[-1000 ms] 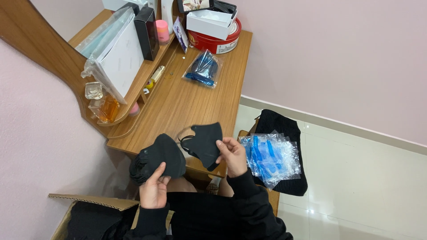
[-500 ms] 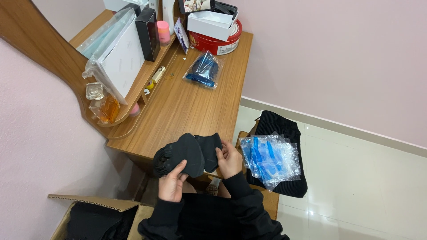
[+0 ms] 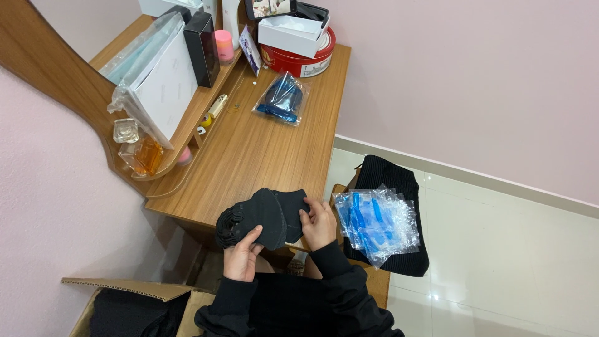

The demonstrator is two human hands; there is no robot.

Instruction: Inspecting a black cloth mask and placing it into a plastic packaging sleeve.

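Note:
My left hand (image 3: 241, 256) grips a stack of black face masks (image 3: 253, 218) from below, at the near edge of the wooden desk (image 3: 262, 150). My right hand (image 3: 319, 221) holds another black mask (image 3: 292, 206) pressed against the right side of that stack, so the two overlap. Both sleeves are black. To the right of my right hand, a pile of clear plastic bags with blue strips (image 3: 377, 221) lies on a black cloth (image 3: 390, 181).
On the desk lie a clear bag of dark masks (image 3: 281, 100), a red round tin (image 3: 299, 59) with a white box (image 3: 293, 34) on it, and perfume bottles (image 3: 140, 153) on a side shelf. An open cardboard box (image 3: 131, 306) sits at lower left. White tiled floor at right.
My two hands have come together: the mask in my right hand, held apart a second ago, now overlaps the stack in my left hand.

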